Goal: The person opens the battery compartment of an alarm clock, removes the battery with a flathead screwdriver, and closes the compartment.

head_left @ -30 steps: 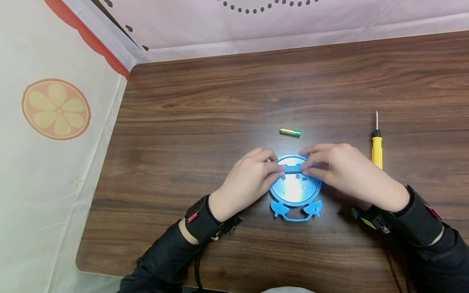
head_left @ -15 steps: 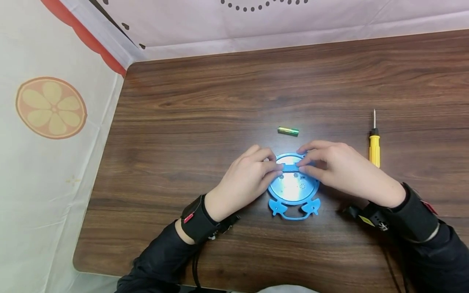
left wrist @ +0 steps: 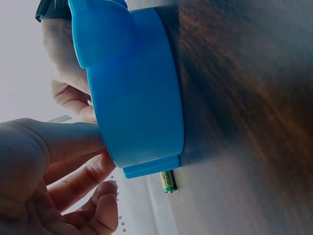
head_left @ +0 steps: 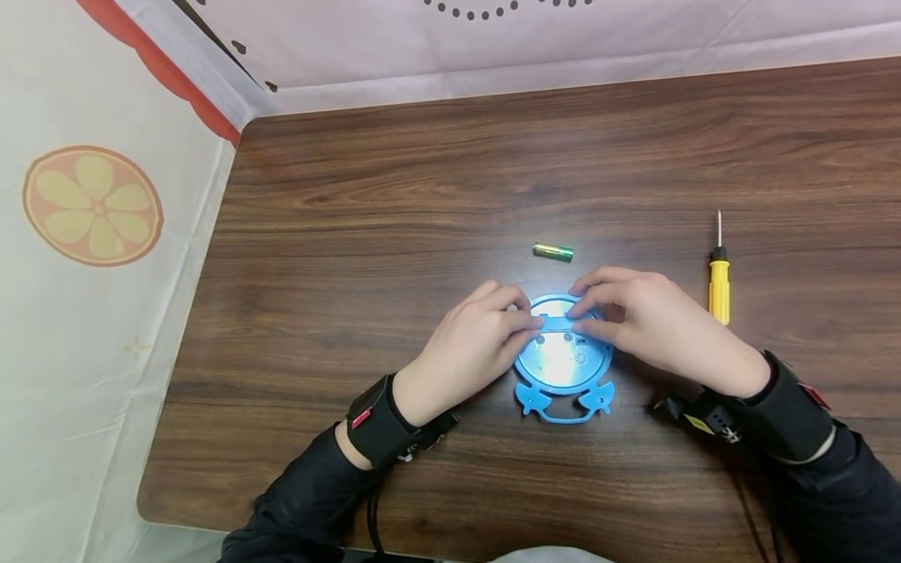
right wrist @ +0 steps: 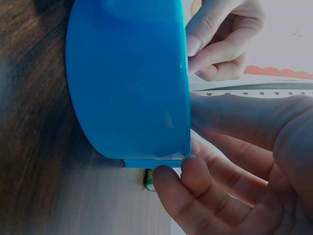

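Nearest the person: a round blue clock (head_left: 563, 361) lies face down on the tabletop (head_left: 394, 234), its two little feet toward the body, shiny back plate up. Both hands work at its far edge. Left hand (head_left: 479, 344) has fingers curled, tips pinching the left end of a blue strip (head_left: 559, 322) across the back; the strip looks like the battery cover. Right hand (head_left: 651, 324) pinches the right end the same way, thumb under, fingers on top. Wrist views show the clock's blue side wall (left wrist: 142, 98) w/ fingers (right wrist: 220, 34) pressed on its rim.

Just beyond, apart from the clock: one green battery (head_left: 553, 251), lying loose. Far right, a yellow screwdriver (head_left: 719, 281), untouched.

Judgement: early-to-mid stage — the cover is being handled; I can't tell if it's seated or coming off. Battery not in yet, screwdriver step not done.
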